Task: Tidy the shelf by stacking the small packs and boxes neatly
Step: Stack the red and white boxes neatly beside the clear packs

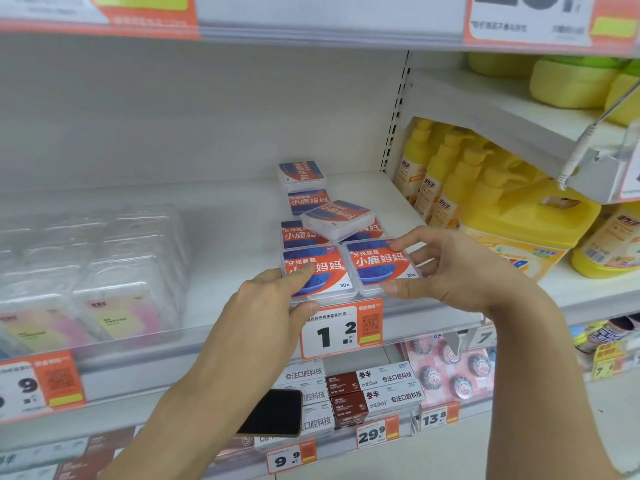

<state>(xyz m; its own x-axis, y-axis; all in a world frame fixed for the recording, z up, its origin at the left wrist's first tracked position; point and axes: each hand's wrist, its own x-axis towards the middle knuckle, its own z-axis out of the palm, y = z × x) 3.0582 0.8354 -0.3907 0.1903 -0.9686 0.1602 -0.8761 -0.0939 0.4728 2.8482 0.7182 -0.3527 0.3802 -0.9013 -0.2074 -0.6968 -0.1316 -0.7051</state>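
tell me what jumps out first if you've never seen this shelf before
Two hands meet at the shelf's front edge: the left hand grips the front left floss box and the right hand grips the front right floss box. Behind them one tilted box lies crooked across the rows. To the right, bright yellow bottles crowd the next bay.

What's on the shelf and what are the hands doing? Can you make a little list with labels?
place: shop shelf
left hand: grips front left floss box
right hand: pinches front right floss box
crooked one: tilted floss box lying on the boxes behind
far back: floss box stack
price tag: 1.2
right side: yellow pump bottles
left side: clear plastic packs
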